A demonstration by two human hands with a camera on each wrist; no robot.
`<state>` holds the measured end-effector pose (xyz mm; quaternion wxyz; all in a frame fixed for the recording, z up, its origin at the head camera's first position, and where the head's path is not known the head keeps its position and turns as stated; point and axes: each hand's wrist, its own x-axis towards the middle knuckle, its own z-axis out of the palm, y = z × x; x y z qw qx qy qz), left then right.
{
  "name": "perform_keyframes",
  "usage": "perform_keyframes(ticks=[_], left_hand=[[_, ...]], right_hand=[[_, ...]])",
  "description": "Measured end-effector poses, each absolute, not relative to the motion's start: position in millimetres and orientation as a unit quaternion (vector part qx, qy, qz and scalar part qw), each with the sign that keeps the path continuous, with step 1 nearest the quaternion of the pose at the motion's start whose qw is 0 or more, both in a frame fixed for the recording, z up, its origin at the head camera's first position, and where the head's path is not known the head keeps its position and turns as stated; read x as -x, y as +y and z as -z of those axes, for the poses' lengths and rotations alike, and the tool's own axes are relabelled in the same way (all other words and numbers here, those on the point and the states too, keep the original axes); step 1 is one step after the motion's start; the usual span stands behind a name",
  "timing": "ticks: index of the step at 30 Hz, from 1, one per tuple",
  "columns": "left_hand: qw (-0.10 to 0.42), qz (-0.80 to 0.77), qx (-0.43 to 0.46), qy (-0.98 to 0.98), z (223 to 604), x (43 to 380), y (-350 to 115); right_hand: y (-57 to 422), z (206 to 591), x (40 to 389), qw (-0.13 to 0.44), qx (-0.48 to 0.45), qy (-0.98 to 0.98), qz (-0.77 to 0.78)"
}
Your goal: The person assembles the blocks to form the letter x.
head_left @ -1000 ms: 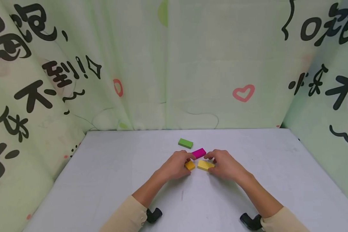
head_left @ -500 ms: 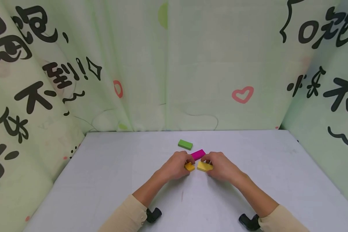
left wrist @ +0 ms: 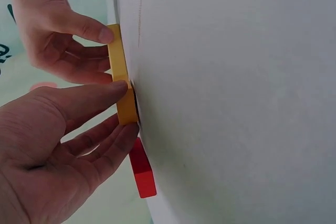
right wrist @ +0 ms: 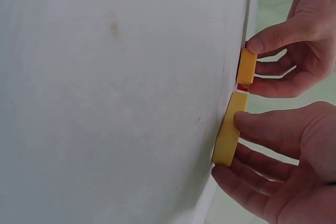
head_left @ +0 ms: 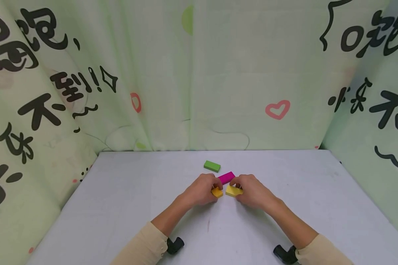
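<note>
My left hand (head_left: pixel 203 189) pinches a small orange block (head_left: pixel 217 192) between thumb and fingers. To its right, my right hand (head_left: pixel 252 189) pinches a longer yellow block (head_left: pixel 232 190) the same way. A small gap separates the two blocks in the head view. Just behind them lies a magenta block (head_left: pixel 226 177), partly covered by the left hand's fingertips. The left wrist view has a red block (left wrist: pixel 143 171) beyond the left fingers; whether it is the magenta one I cannot tell. A red sliver (right wrist: pixel 242 87) shows near the orange block in the right wrist view.
A green block (head_left: pixel 212 166) lies farther back on the white table (head_left: pixel 136 206). Pale green curtains with black lettering (head_left: pixel 39 110) and a red heart (head_left: pixel 277 109) hang around the table's sides and back. A black curved piece sits at each wrist.
My right hand has shifted slightly left, and its index finger has come down from beside the magenta block onto the yellow block. The left hand and its orange block barely moved.
</note>
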<state>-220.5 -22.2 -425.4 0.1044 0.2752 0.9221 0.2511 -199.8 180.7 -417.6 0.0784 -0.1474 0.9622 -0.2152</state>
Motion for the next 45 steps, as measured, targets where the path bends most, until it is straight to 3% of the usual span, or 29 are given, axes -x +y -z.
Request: perform_keyframes(ticks=[15, 24, 45], left_hand=[[0.096, -0.261, -0.321, 0.905, 419.6, 208.1, -27.3], [0.120, -0.252, -0.300, 0.912, 421.4, 201.4, -26.3], [0.123, -0.236, -0.309, 0.913, 427.2, 198.6, -26.5]], right_hand=[[181.5, 417.4, 198.5, 0.070, 0.157, 0.963, 0.209], [181.4, 416.0, 199.7, 0.069, 0.158, 0.964, 0.204], [180.6, 416.1, 198.8, 0.073, 0.159, 0.962, 0.212]])
